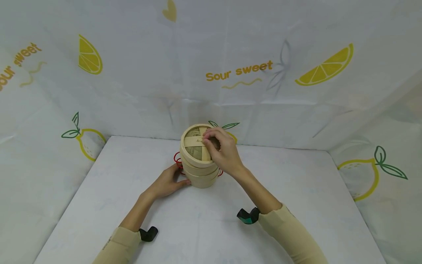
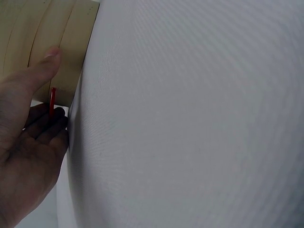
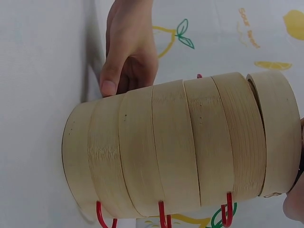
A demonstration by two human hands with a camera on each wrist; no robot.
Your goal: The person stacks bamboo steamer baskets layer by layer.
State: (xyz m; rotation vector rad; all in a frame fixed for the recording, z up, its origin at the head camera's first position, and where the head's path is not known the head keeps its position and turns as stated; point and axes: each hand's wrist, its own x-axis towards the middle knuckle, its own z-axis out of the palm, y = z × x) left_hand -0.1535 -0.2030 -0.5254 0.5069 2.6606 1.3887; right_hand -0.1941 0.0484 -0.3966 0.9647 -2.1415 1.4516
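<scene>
A round bamboo steamer (image 1: pixel 202 180) stands upright on the table, its tiers stacked under a woven bamboo lid (image 1: pixel 192 141). At the lid's centre, my right hand (image 1: pixel 227 150) pinches the small loop between thumb and fingertips. The right wrist view shows the lid (image 3: pixel 279 135) slightly askew, with a narrow gap along part of its rim. My left hand (image 1: pixel 168 182) holds the lower tiers from the left side. Its thumb (image 2: pixel 47 66) lies against the bamboo wall, and the other fingers reach round beside a red handle (image 2: pixel 52 100).
More red handles (image 3: pixel 162 213) stick out from the steamer's sides. A white cloth covers the table (image 1: pixel 197 227). Behind it hangs a white curtain (image 1: pixel 148 73) printed with lemons, close to the steamer's far side. Black wrist mounts (image 1: pixel 248 216) sit at both sleeves.
</scene>
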